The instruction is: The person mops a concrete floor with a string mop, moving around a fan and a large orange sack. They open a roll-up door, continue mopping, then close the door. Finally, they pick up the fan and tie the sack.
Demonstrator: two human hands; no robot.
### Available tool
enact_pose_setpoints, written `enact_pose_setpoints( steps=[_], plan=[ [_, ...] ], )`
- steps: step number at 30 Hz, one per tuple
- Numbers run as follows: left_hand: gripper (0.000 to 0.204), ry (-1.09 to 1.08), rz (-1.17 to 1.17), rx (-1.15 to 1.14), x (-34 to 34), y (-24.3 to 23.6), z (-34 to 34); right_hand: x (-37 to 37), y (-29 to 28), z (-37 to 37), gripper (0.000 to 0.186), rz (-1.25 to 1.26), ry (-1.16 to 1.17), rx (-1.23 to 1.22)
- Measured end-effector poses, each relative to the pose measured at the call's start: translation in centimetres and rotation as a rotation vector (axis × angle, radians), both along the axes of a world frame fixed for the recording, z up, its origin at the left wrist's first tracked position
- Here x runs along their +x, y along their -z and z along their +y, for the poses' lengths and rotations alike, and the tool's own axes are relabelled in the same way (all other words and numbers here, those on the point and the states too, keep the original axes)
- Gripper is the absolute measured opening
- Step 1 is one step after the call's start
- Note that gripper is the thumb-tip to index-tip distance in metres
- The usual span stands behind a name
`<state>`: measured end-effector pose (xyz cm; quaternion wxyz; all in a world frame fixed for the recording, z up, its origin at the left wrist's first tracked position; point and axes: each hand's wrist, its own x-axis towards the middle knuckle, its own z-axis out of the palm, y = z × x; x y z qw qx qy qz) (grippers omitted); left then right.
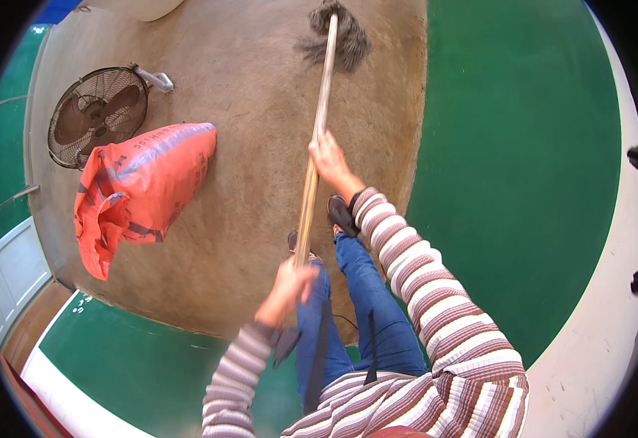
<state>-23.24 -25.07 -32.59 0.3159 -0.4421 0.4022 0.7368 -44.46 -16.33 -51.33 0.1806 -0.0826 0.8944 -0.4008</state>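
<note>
A long pole [327,73] runs from low in the centre up to a grey, shaggy mop head [341,40] on the brown concrete floor [238,95]. My right hand [327,157] grips the pole about halfway along. Lower down, my left hand [293,285], smeared by motion, is closed around the pole near its near end. Both arms are in striped sleeves, and my legs and dark shoes show under the pole.
A crumpled orange sack [158,190] lies on the left beside a black caged fan [98,117]. Green painted surfaces [509,168] border the concrete at the right, far left and bottom. A white panelled door [8,270] stands at the lower left.
</note>
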Motion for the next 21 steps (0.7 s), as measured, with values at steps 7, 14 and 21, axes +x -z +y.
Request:
enact_pose_setpoints(
  steps=[7,14,21],
  plan=[
    [0.023,-0.298,0.156,0.507,-12.1,2.7,-0.5,-13.5,-3.8,2.3,0.057,0.148,-0.404,-0.059],
    [0.019,-0.403,-0.078,0.553,6.5,-3.6,-0.9,-2.9,-4.6,-1.7,0.025,0.394,-1.077,0.304],
    [0.014,-0.3,-0.544,0.242,29.4,-17.6,-0.3,23.8,-10.2,-2.5,0.006,0.407,-1.349,-0.061]
  ],
)
